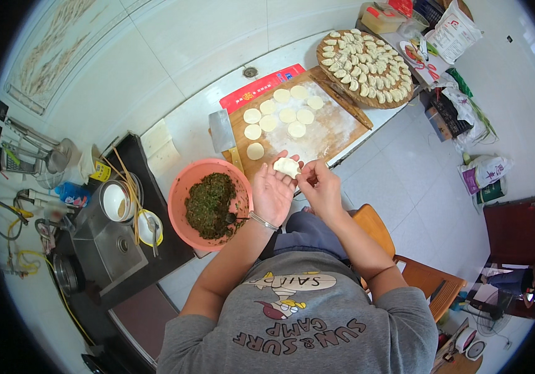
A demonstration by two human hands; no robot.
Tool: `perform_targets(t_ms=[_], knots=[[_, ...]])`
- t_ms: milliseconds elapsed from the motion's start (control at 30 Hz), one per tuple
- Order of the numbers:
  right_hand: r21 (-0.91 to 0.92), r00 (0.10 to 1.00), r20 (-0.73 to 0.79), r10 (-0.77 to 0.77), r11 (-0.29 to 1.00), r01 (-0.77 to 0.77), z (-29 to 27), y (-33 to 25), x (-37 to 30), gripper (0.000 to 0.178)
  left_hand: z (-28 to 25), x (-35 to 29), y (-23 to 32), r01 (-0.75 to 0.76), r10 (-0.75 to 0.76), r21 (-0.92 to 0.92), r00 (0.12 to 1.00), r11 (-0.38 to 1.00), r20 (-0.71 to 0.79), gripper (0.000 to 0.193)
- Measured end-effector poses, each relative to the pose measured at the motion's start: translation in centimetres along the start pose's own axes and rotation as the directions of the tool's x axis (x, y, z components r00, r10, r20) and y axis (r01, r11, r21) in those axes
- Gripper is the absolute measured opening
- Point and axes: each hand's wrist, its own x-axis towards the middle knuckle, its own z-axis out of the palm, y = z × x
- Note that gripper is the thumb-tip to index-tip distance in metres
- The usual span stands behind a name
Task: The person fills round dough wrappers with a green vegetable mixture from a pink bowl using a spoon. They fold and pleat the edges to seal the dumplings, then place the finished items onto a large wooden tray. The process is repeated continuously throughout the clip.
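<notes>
A half-moon dumpling (286, 166) of white dough rests on the fingers of my left hand (272, 192), which is palm up with a bangle at the wrist. My right hand (321, 189) pinches the dumpling's right edge between thumb and fingers. Just beyond both hands lies a floured wooden board (336, 138) with several round dough wrappers (287, 115) on it. To the left of my left hand stands a pink basin (178, 218) of dark green chopped filling (208, 202), a spoon (235, 217) stuck in it. A cleaver (222, 132) lies along the board's left side.
A round tray (324, 65) covered with rows of finished dumplings stands at the back right, beside a rolling pin (349, 107). At left is a sink (102, 249) with bowls (115, 201) and chopsticks (131, 187). Wooden chairs (373, 227) stand to my right.
</notes>
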Motion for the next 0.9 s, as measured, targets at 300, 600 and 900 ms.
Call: perform_targets(t_ms=[300, 600, 900], knots=[[-0.140, 0.899, 0.113, -0.423, 0.889, 0.436, -2.2, 0.2, 1.5, 0.012, -1.0, 0.1, 1.2, 0.108, -0.109, -0.107, 0.994, 0.988, -0.002, 0.058], [-0.190, 0.820, 0.199, -0.537, 0.799, 0.570, -2.5, 0.0, 2.1, 0.015, -0.2, 0.1, 1.1, 0.111, -0.115, -0.096, 0.993, 0.989, -0.035, 0.058], [-0.258, 0.937, 0.098, -0.334, 0.901, 0.348, -1.0, 0.8, 1.5, 0.011, 0.1, 0.2, 0.2, 0.046, -0.046, -0.042, 0.999, 0.998, 0.003, 0.053]])
